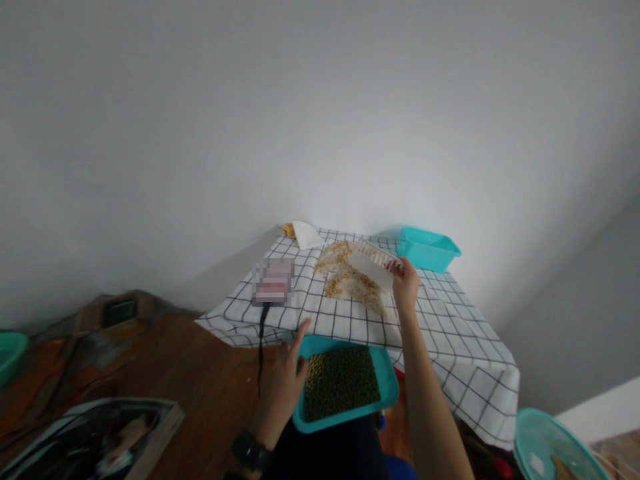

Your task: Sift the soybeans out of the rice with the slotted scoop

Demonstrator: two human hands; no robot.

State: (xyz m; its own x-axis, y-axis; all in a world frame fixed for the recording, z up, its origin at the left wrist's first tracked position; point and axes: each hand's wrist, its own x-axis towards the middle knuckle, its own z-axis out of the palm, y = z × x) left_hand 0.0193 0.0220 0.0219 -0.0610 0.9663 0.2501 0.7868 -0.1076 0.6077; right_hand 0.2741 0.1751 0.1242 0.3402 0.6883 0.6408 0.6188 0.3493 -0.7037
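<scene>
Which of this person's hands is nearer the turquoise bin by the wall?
Right. The right hand is close in front of the turquoise bin; the left hand is farther off, at the left rim of the lower tray.

This looks like a room in a home: plain pale walls (320, 133) meet a brown wood-look floor (215, 373), and the small worktop (465, 333) is draped in a checked cloth (345, 325). Everyday plastic ware suits that too, with a turquoise tub (430, 252) at the back and a shallow turquoise tray (386, 381) at the near edge, while an open box (161, 437) of odds and ends sits on the floor.
</scene>
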